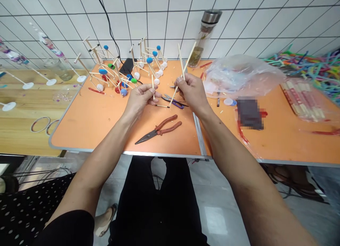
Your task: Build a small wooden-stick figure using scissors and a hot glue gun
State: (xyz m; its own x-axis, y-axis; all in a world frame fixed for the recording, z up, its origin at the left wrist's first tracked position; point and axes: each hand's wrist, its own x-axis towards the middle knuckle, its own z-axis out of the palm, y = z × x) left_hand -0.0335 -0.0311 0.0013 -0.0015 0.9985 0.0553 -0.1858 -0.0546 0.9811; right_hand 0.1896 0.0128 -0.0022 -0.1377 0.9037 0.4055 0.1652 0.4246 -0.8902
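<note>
My left hand (145, 97) is closed, pinching a short pale wooden stick (153, 84) upright between thumb and fingers. In my right hand (192, 91), also closed, are two longer wooden sticks (189, 58) that cross just above the fingers; an end extends below toward the table. A short dark-tipped stick (162, 106) lies between the hands. Behind it are scissors (177, 103) with blue-purple handles, partly hidden. Nearer to me, long-nose pliers (159, 129) with red-brown handles rest on the orange table (87, 125). Small stick frames (117, 76) with coloured bottle caps stand behind my left hand.
A tall glass flask (199, 44) stands by the tiled wall. To the right are a clear plastic bag (239, 74), a blurred dark item (249, 113), packs of sticks (302, 100) and colourful strands (313, 68). A wooden table (23, 132) with white-based stands adjoins at left.
</note>
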